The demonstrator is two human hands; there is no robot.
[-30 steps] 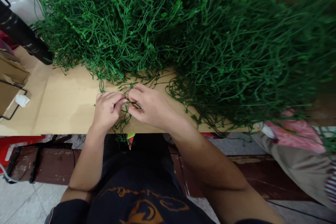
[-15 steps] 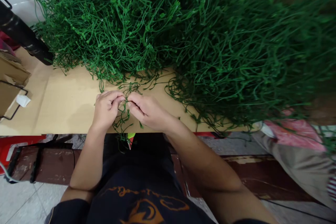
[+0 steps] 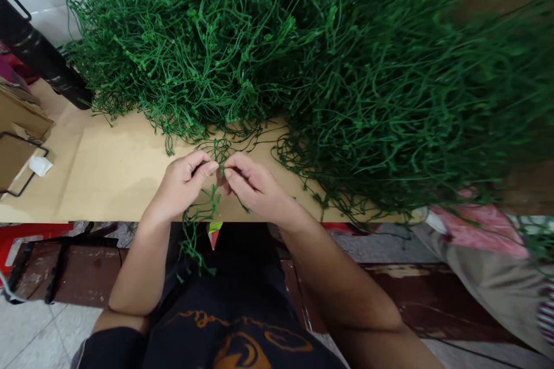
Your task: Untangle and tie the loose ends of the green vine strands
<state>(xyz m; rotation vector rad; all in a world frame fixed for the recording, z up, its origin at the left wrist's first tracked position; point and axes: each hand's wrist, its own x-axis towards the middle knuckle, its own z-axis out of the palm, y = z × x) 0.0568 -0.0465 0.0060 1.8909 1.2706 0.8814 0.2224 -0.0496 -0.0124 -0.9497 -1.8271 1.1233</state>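
At the near edge of the cardboard-covered table point(image 3: 108, 179), head view: both hands meet over the middle of the board. Left hand point(image 3: 184, 181) has fingers curled in narrow, thumb and forefinger pinched on a thin green plastic sprig point(image 3: 212, 199). Right hand point(image 3: 251, 184) mirrors it, fingertips closed on the same sprig, the two pinch points almost touching. Sprig runs from between the fingertips down over the table edge; its lower strands hang in front of the person's dark shirt point(image 3: 234, 328). Upper end of the sprig lies just beside the loose strands at the foot of the pile.

Pile of green artificial stems point(image 3: 303, 57) fills the far half of the table, from left of centre across to the right edge; it is tangled, with thin strands spilling forward onto the cardboard near the hands. Right part of the pile is blurred.

Far left: black cylinder point(image 3: 38, 57) lying tilted, its end touching the pile's edge. Left edge: brown cardboard box point(image 3: 17, 127) with a black wire frame point(image 3: 26, 167) and a small white scrap point(image 3: 40, 165) beside it.

Lower right: pink and grey cloth point(image 3: 476, 242), partly under the overhanging stems. Below the table: dark brown bench point(image 3: 78, 277), tiled floor.
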